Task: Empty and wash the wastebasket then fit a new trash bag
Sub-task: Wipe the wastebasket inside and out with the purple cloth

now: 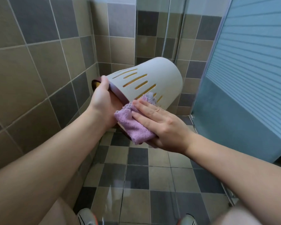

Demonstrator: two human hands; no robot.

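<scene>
A wastebasket (152,78) is held in the air on its side and wiped with a cloth (133,125).

Its rim is gripped by the left hand (104,101), fingers curled over the edge, while the purple cloth is pressed to its slotted side under the flat, straight fingers of the right hand (161,122). Tiled walls (39,62) stand behind, a glass shower door (250,78) to the right, a checkered floor (152,176) and two shoes (86,216) below.

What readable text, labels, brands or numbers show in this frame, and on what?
None readable.
Pale grey slotted plastic wastebasket: no label or brand on the side shown.
Lilac fluffy cloth: no tag visible.
Grey sneakers at the bottom edge: dark side markings only, cut off and blurred, no lettering.
Tiled walls and frosted glass door: no signs.
</scene>
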